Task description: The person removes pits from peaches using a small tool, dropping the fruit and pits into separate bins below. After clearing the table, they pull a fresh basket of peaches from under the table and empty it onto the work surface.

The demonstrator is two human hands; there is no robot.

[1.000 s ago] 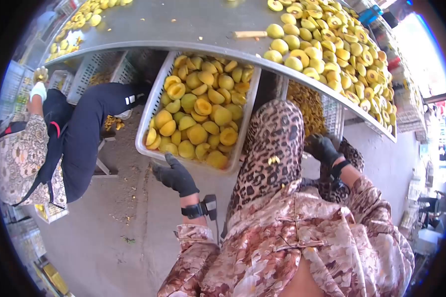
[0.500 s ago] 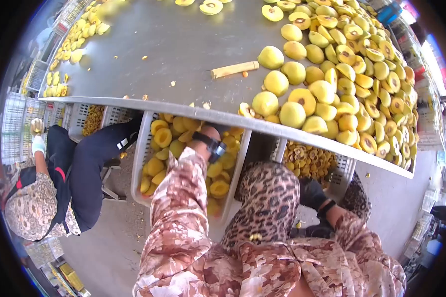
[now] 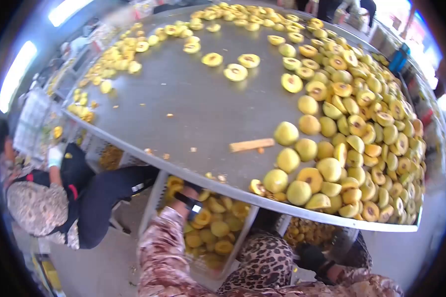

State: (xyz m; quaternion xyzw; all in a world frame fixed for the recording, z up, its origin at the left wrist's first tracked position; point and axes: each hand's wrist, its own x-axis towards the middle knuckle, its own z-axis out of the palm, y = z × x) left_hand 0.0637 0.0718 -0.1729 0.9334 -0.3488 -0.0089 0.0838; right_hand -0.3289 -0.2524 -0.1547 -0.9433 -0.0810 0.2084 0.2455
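My left hand (image 3: 193, 187), in a dark glove with a watch at the wrist, is over a light plastic crate (image 3: 245, 228) of yellow peach halves (image 3: 220, 228). The table edge hides its fingers, so any grip is out of sight. My right hand (image 3: 311, 258), also dark-gloved, is low beside my leopard-print knee, near a second crate (image 3: 343, 243) of small brownish-yellow pieces (image 3: 302, 231). Its fingers are dark and blurred; nothing held can be made out.
On the metal table (image 3: 193, 114) lie a large heap of halved peaches (image 3: 362, 133), a wooden stick (image 3: 251, 145) and small scraps. More halves (image 3: 129, 52) line the far left edge. A co-worker (image 3: 39, 205) sits at left, one gloved hand (image 3: 55, 156) raised.
The view has tilted up, showing more of the table's far side. My left hand has shifted left over its crate. My right hand stays near the second crate.
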